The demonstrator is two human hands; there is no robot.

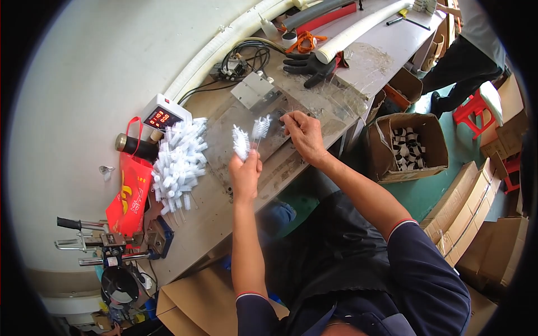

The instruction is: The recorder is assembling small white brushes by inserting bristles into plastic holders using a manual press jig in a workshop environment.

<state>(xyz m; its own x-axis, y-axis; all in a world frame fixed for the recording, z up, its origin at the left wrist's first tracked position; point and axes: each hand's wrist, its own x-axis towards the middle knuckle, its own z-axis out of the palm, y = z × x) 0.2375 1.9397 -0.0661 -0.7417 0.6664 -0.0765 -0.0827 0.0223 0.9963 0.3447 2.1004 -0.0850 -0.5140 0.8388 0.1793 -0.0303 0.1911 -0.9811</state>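
My left hand (245, 175) is closed around the thin wire stems of a few small white bristle brushes (241, 142), their heads pointing up and away from me. To its right, my right hand (304, 135) is pinched at the fingertips beside a metal fixture (273, 106) on the bench; whatever is between those fingers is too small to make out. A large heap of similar white brushes (180, 159) lies left of my left hand, some wire stems sticking out toward me.
Behind the heap stand a counter box with a red display (162, 115), a dark flask (134, 147) and a red bag (130, 193). Farther back lie a black glove (309, 66), cables and white tubes. An open carton (386, 175) of ring-like pieces sits right, near another person's legs (462, 64).
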